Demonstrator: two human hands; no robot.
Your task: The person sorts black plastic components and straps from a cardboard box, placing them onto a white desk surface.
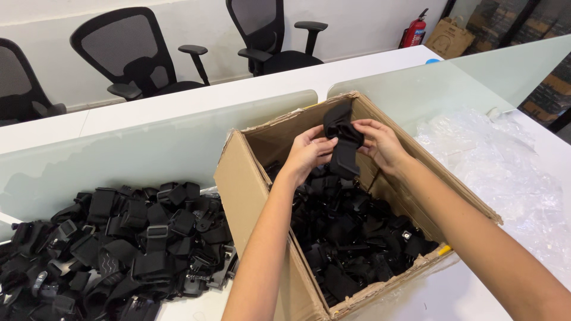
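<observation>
Black strap (343,142) held above open cardboard box (357,208), pinched between both hands. Left hand (309,153) closed on strap's lower left edge, right hand (380,142) closed on its upper right side; fabric folded and bunched between them. Best handled, by judgement, with fingertips on the webbing edges, pulled flat and kept over the box so nothing drops outside. Box roughly half full of similar black straps and clips, flaps torn and splayed. Large heap of black straps (119,238) loose on white desk (196,303), just left of the box. Crumpled clear plastic wrap (505,172) spread to the right. Frosted glass divider (148,148) behind the heap and box. Beyond it a second desk, black mesh office chairs (137,53) against a pale wall, red fire extinguisher (414,31) in far corner, brown carton (449,38) beside it.
</observation>
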